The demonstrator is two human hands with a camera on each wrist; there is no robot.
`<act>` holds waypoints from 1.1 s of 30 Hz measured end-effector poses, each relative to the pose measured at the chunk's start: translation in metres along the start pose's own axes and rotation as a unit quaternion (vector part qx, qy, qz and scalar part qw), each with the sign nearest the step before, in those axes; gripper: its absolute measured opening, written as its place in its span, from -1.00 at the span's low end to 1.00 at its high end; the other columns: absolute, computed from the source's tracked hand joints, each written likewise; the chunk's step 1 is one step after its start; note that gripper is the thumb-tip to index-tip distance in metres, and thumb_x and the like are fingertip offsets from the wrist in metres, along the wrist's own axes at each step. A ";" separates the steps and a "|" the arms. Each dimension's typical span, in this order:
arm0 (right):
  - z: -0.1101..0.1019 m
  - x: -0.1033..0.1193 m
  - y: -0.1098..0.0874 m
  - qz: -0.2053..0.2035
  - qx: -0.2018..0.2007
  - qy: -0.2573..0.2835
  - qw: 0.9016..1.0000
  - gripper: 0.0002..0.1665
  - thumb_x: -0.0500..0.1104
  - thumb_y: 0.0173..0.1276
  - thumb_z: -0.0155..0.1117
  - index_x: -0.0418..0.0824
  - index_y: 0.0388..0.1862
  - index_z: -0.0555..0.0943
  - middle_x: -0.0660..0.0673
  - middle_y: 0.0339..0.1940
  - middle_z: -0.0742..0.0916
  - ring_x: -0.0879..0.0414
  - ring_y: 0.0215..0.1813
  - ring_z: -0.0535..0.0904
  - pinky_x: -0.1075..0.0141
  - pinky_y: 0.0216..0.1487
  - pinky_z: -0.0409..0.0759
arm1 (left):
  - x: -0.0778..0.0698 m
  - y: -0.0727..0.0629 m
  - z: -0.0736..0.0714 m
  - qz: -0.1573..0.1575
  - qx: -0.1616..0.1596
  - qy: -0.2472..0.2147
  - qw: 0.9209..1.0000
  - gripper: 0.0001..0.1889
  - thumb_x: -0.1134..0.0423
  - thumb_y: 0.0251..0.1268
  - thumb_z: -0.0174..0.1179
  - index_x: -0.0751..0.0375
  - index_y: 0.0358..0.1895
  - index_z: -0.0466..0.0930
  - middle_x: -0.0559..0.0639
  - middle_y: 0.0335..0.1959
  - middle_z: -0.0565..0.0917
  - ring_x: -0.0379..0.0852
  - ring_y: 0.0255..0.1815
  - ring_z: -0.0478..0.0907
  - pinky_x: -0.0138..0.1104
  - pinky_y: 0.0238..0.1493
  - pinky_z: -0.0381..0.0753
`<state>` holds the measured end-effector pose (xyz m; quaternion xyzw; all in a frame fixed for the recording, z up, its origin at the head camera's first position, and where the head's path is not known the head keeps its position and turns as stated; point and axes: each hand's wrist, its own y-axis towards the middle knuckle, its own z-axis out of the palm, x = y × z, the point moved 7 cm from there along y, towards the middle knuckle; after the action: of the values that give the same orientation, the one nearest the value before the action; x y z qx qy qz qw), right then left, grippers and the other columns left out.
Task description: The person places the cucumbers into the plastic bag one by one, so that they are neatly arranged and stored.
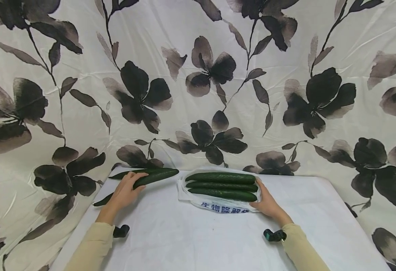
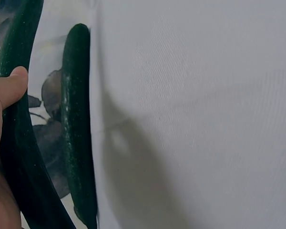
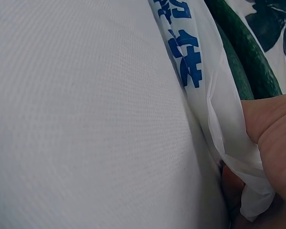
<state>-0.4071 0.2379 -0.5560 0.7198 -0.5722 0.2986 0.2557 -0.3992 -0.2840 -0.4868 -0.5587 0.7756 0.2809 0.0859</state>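
My left hand (image 1: 127,190) grips a long, dark green cucumber (image 1: 158,177) at the table's left side, the thumb lying across it in the left wrist view. A second cucumber (image 2: 76,124) lies just beyond it, along the table's far edge. Right of these, a white plastic bag (image 1: 183,194) with blue printed characters lies with its mouth spread. Three cucumbers (image 1: 223,186) rest in it side by side. At the bag's right end, my right hand (image 1: 269,203) pinches its plastic rim; the thumb is on the inner side, and a finger shows under the plastic in the right wrist view.
A white cloth (image 1: 198,241) covers the table. Behind and to the sides hangs a pale curtain (image 1: 198,109) with a dark flower print, close to the table's far edge. Small black devices (image 1: 121,231) sit at both wrists.
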 end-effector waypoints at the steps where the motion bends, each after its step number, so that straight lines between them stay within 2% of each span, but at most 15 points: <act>1: 0.001 0.000 0.000 0.001 0.000 0.001 1.000 0.19 -0.21 0.17 0.46 -0.34 0.55 -0.13 -0.47 0.50 0.05 -0.39 0.48 -0.05 -0.22 0.39 -0.03 | -0.001 -0.001 0.000 0.003 -0.003 -0.002 1.000 -0.49 0.26 0.28 0.31 -0.04 0.30 0.46 0.06 -0.08 0.43 0.07 -0.08 0.38 0.02 -0.08 0.42; 6: -0.001 0.005 0.000 0.000 -0.005 0.004 1.000 0.19 -0.21 0.17 0.46 -0.32 0.55 -0.12 -0.47 0.50 0.06 -0.40 0.48 -0.04 -0.24 0.39 -0.03 | -0.009 -0.003 -0.001 0.023 -0.014 -0.008 1.000 -0.49 0.27 0.27 0.32 -0.05 0.29 0.47 0.03 -0.09 0.43 0.04 -0.10 0.39 -0.02 -0.10 0.43; 13: -0.001 0.005 0.000 -0.004 -0.004 0.001 1.000 0.19 -0.22 0.16 0.47 -0.33 0.55 -0.12 -0.48 0.49 0.07 -0.41 0.47 -0.03 -0.24 0.38 -0.02 | -0.020 -0.003 0.001 0.035 -0.020 -0.003 0.999 -0.49 0.25 0.26 0.33 -0.04 0.28 0.48 0.00 -0.11 0.44 0.02 -0.09 0.39 -0.02 -0.08 0.43; 22: 0.001 0.001 -0.001 -0.004 -0.003 0.010 1.000 0.20 -0.23 0.16 0.46 -0.36 0.54 -0.14 -0.49 0.50 0.06 -0.40 0.47 -0.04 -0.22 0.39 -0.03 | -0.035 -0.002 0.008 0.045 -0.022 -0.007 0.999 -0.51 0.25 0.25 0.35 -0.07 0.25 0.51 -0.05 -0.14 0.43 -0.04 -0.15 0.37 -0.09 -0.14 0.43; 33: 0.001 0.002 -0.001 -0.004 -0.006 0.013 1.000 0.20 -0.23 0.16 0.45 -0.35 0.55 -0.14 -0.48 0.50 0.06 -0.40 0.48 -0.04 -0.23 0.39 -0.02 | -0.053 0.007 0.021 0.050 -0.021 -0.021 0.998 -0.50 0.26 0.20 0.39 -0.07 0.23 0.55 -0.08 -0.16 0.45 -0.09 -0.21 0.34 -0.17 -0.21 0.39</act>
<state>-0.4056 0.2361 -0.5548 0.7171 -0.5674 0.3034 0.2681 -0.3897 -0.2274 -0.4784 -0.5149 0.7945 0.3128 0.0766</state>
